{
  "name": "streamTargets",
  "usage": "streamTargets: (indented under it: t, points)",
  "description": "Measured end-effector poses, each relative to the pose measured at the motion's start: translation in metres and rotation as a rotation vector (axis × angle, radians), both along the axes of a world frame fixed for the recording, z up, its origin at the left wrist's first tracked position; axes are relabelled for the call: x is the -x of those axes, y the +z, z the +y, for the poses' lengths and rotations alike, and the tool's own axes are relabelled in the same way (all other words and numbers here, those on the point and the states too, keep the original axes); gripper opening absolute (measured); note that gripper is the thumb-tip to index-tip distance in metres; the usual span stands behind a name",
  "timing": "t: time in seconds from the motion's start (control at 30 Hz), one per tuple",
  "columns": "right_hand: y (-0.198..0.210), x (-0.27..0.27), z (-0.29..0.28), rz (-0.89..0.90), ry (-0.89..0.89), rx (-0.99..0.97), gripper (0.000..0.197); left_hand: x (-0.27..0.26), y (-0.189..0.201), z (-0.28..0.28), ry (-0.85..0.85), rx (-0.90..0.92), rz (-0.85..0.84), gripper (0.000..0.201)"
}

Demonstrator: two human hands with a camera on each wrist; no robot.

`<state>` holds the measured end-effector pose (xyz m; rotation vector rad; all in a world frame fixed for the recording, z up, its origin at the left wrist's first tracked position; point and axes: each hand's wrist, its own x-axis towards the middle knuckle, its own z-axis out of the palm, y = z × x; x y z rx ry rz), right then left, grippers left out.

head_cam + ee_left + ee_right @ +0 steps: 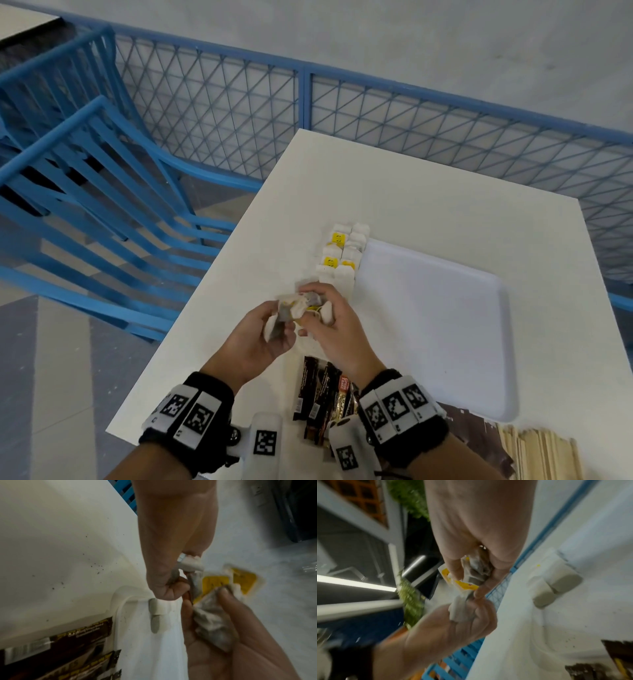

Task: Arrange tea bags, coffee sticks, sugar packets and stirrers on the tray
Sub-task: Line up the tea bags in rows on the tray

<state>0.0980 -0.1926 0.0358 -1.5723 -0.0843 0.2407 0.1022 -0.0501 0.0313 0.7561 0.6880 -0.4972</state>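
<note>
text: none legible | coffee sticks [320,394]: print blurred | tea bag tags [338,238]: yellow, marks unreadable | wrist bands [394,407]: square black-and-white code markers only

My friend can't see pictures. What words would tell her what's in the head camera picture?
Two hands, the left hand and the right hand, hold a bunch of tea bags above a white table. More tea bags sit in rows beside a white tray, with dark coffee sticks near the wrists.
</note>
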Motion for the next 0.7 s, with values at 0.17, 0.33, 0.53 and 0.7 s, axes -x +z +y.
streamTargets:
  t: [0.17,0.33,0.53,0.7]
  points:
    - [-0.013,0.005,0.008,-0.302,0.123,0.364,0.041,0.001,0.004,-0.002,-0.047,0.02,-0.015,0.038]
    - [-0.027,0.015,0.015,-0.411,0.231,0.552,0.045,0.005,0.007,-0.003,-0.107,0.127,-0.046,0.047]
    - [-0.027,0.016,0.005,-0.257,0.31,0.395,0.063,0.012,-0.005,-0.001,-0.059,0.117,-0.12,0.03]
    - [-0.021,0.015,-0.003,-0.304,0.264,0.345,0.05,0.014,-0.009,0.006,-0.047,0.117,-0.148,0.027]
